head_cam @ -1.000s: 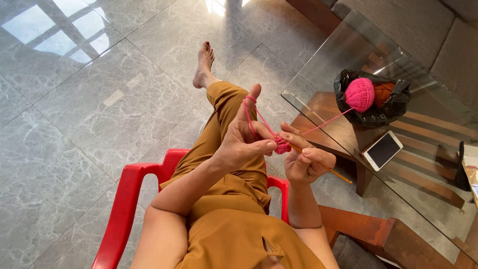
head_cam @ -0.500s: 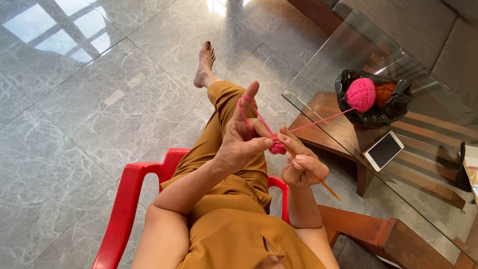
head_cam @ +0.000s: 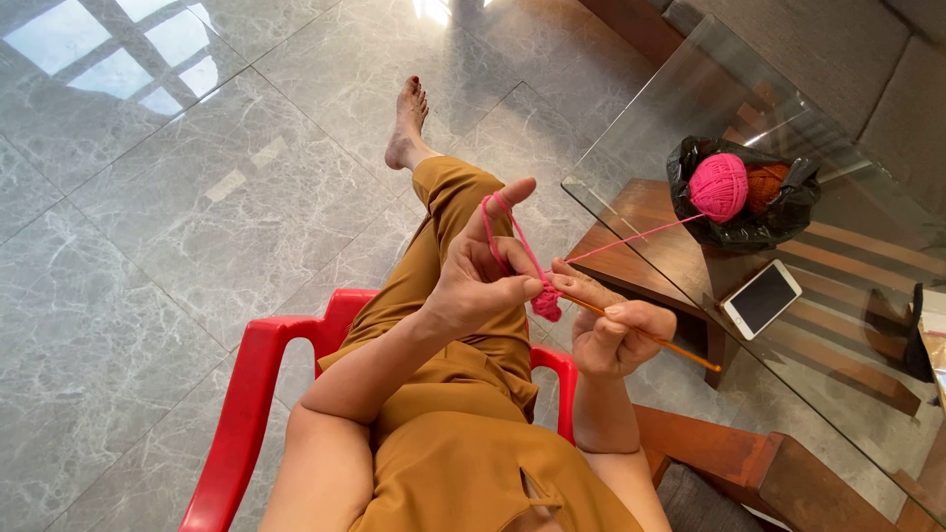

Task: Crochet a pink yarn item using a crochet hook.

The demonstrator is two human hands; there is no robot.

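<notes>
We see one small pink crochet piece (head_cam: 545, 306), soft & knobbly, pinched by our left hand (head_cam: 480, 283), one yarn strand (head_cam: 631, 240) looped over its raised finger. Right hand (head_cam: 616, 338) grips one thin orange hook (head_cam: 650, 339) (tip at the piece). Strand runs to 1 round pink yarn ball (head_cam: 718, 186) beside 1 orange ball (head_cam: 767, 183) in 1 crinkly black bag (head_cam: 749, 231) on the glass worktop (head_cam: 641, 128); 1 flat phone (head_cam: 762, 299) nearby.

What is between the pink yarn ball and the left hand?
In the head view, a taut pink strand runs from the pink yarn ball over the glass table's edge to the left hand.
</notes>
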